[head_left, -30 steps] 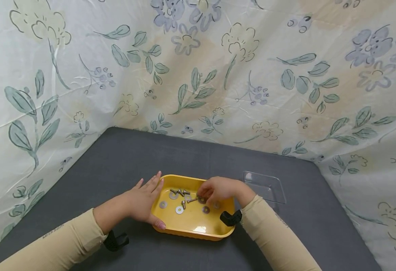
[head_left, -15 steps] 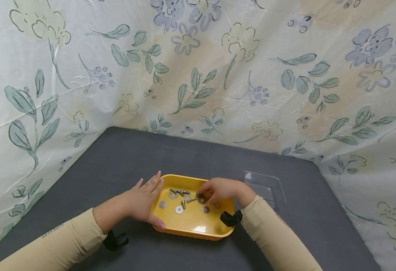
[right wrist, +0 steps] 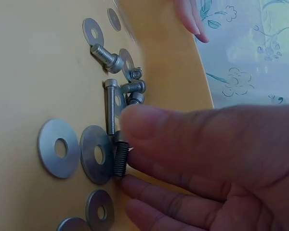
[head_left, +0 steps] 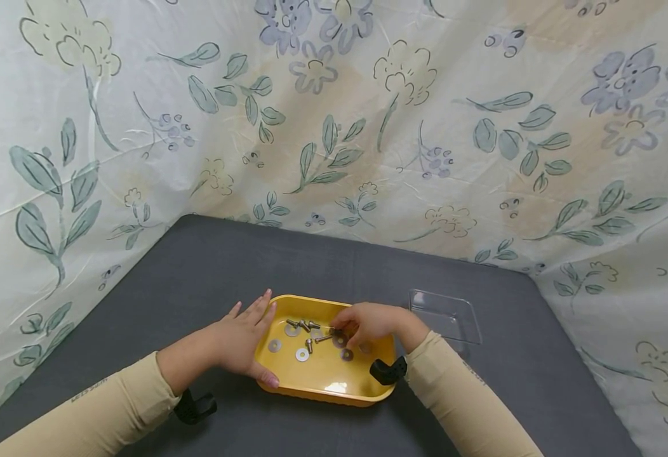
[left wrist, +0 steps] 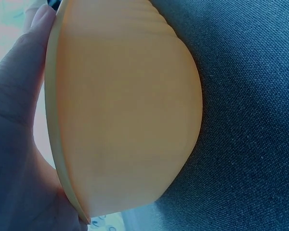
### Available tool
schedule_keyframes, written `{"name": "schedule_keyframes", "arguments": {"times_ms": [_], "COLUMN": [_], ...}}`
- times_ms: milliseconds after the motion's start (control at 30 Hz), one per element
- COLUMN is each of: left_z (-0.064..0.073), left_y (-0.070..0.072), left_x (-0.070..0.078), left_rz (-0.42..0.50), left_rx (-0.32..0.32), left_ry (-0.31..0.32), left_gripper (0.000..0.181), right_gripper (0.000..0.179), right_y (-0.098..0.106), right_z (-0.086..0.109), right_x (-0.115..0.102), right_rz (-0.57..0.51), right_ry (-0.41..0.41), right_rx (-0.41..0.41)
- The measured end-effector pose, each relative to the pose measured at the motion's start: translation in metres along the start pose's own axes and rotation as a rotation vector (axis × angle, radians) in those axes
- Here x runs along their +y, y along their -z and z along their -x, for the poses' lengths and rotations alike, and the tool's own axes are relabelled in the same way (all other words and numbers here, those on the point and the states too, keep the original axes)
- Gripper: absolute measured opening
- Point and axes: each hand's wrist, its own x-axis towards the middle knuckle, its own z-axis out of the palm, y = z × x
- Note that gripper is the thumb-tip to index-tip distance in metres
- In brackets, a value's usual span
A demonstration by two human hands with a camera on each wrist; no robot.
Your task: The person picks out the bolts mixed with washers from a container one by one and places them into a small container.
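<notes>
A yellow tray (head_left: 296, 379) holds several loose socket head screws and flat washers. My left hand (head_left: 239, 341) lies over the tray's left end, fingers spread and straight, its thumb along the rim as the left wrist view shows. Inside the tray, toward the right, my right hand (head_left: 371, 322) reaches down, thumb and fingers pinching a short socket head screw (right wrist: 120, 161) near its head. Beside that screw lie a longer screw (right wrist: 111, 108), a large washer (right wrist: 89, 154) and another washer (right wrist: 48, 147). More screws (head_left: 304, 324) are bunched near the tray's back wall.
A clear plastic container (head_left: 448, 317) stands behind the right forearm on the dark grey table (head_left: 254, 254). Floral cloth (head_left: 334, 95) rises behind and at both sides. Black wrist camera mounts (head_left: 388, 370) hang under both wrists.
My right hand has shifted very slightly down and left. A large washer under its fingers shows more than before. The left hand keeps its place on the tray.
</notes>
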Motion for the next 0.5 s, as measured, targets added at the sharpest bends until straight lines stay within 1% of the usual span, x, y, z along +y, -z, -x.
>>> {"name": "schedule_keyframes", "arguments": {"times_ms": [167,367,500], "left_z": [0.0003,0.0006,0.0006], "left_y": [-0.0003,-0.0018,-0.0034], "left_x": [0.0006,0.0011,0.0004], "left_rz": [0.005,0.001,-0.004], "left_rx": [0.001,0.000,-0.001], "left_ry": [0.001,0.009,0.008], "left_gripper": [0.133,0.134,0.133], "right_gripper": [0.044,0.043,0.041], "right_y": [-0.0014,-0.0041,-0.0071], "right_z": [-0.0001,-0.0020,-0.0054], "right_x": [-0.0015,-0.0023,-0.0023], "right_rz": [-0.014,-0.036,-0.021], "right_ry": [-0.010,-0.030,-0.014], "right_rx": [-0.005,0.012,0.029]}}
